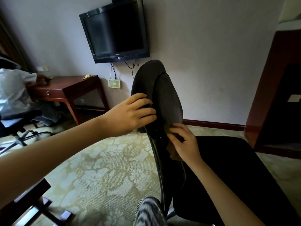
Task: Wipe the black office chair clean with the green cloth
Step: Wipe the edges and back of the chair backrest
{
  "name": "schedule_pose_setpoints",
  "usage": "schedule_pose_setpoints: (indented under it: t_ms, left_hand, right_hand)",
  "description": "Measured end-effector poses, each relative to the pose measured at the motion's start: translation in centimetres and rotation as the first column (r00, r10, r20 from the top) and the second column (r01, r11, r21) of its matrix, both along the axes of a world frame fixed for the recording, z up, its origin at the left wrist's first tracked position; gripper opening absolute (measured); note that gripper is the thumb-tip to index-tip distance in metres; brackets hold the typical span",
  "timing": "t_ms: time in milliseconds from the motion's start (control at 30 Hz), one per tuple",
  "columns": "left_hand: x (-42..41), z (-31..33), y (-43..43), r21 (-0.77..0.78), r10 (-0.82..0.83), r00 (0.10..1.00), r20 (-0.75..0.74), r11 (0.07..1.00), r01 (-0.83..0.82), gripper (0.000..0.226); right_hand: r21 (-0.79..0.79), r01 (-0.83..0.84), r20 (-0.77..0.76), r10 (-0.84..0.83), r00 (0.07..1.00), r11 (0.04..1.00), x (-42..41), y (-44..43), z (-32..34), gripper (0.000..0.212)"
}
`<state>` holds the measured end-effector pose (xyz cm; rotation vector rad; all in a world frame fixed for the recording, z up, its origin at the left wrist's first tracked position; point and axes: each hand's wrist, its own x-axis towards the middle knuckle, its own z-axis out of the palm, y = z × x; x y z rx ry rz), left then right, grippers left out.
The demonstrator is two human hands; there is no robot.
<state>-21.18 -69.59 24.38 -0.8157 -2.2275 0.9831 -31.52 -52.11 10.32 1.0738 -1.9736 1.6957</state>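
Where the backrest of the black office chair (164,95) narrows toward the seat, the right hand (183,142) holds the green cloth (169,128) against the dark upholstery. The fingers are bent and bunch the fabric. One olive fold shows above the fingertips and a darker one hangs below the palm.

The left hand (130,112) is higher up on the near edge of the backrest, with its fingers curled over the rim in a grip. The thumb side is hidden, so I cannot tell how far the hold wraps round. The two hands are near each other but apart.

The chair is seen from the side and above. The backrest tilts away from the camera and the broad black seat spreads toward the lower right. A glossy black frame strip runs down under the right hand.

Surroundings:
- Patterned carpet (104,168) in cream and tan under the chair.
- Flat television (114,30) mounted on the pale wall, screen dark, cables trailing down to a small white box (114,84).
- Reddish wooden desk (68,88) at left with one drawer. A second person (14,93) in a light top sits at it on another wheeled chair.
- Dark wooden cabinet (276,98) at the right edge.
- Striped trouser leg (149,211) at the bottom, just beside the chair frame — the wearer's own.
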Motion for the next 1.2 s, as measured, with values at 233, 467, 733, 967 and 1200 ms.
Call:
schedule_pose_setpoints:
  t_ms: [233, 467, 733, 967, 1200]
  left_hand:
    - [0.4, -0.1, 1.4, -0.131, 0.065, 0.997, 0.03, 0.989, -0.06, 0.051]
    - [0.4, -0.4, 1.0, -0.068, 0.061, 0.996, 0.07, 0.996, -0.056, 0.041]
    - [0.5, -1.3, 1.2, -0.152, 0.059, 0.998, 0.029, 0.987, -0.054, 0.046]
    - [0.6, -2.0, 2.6, -0.129, 0.161, 0.987, 0.001, 0.979, -0.16, 0.063]
    - [0.7, -2.4, 2.1, -0.103, 0.117, 0.993, -0.014, 0.988, -0.118, 0.059]
  right_hand:
    - [0.096, -0.121, -0.019, 0.124, 0.992, 0.988, -0.2, 1.3, 3.4, 0.032]
    - [0.109, -0.066, -0.133, 0.08, 0.988, 0.992, -0.3, 0.4, 2.8, 0.027]
    - [0.238, 0.062, -0.143, -0.028, 0.989, 0.969, -0.6, 3.5, -2.1, 0.023]
    - [0.173, 0.027, -0.128, -0.004, 0.992, 0.984, -1.1, 3.1, 2.1, 0.031]
    - [0.219, 0.005, -0.118, 0.022, 0.993, 0.976, -0.3, 3.1, -2.6, 0.032]
